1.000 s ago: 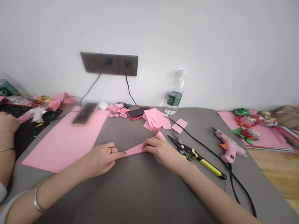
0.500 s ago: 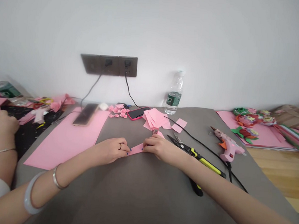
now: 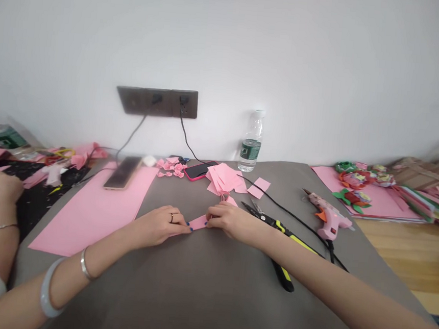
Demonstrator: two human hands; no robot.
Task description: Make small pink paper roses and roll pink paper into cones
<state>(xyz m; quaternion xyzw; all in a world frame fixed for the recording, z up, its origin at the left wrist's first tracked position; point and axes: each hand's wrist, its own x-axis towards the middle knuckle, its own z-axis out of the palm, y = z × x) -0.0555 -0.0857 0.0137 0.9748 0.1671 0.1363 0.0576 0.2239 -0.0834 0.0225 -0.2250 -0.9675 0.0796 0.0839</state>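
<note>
A gray table (image 3: 192, 295) is filling the btm ctr of the frame. A lg pink sheet (image 3: 92, 215) is lying ctr-left on it, w/ a dark phone (image 3: 123, 172) resting on its upper pt. Pliers (image 3: 279, 225) w/ yellow-black handles are lying right of ctr, partly behind the right forearm. Near frame ctr, the L hand (image 3: 158, 225) is curling its fingers nearly closed, tips gripping the paper strip; the R hand (image 3: 232, 222) is bending its fingers down, nearly closed too, tips holding the strip's other pt. A pink glue gun (image 3: 330, 219) is lying mid-right, & a water bottle (image 3: 250, 149) is standing upright by the wall, upper ctr. Pink squares (image 3: 222, 177) are overlapping just above the R hand. The paper strip (image 3: 199, 222), sm & pink, is showing btwn both hands, ctr.
</note>
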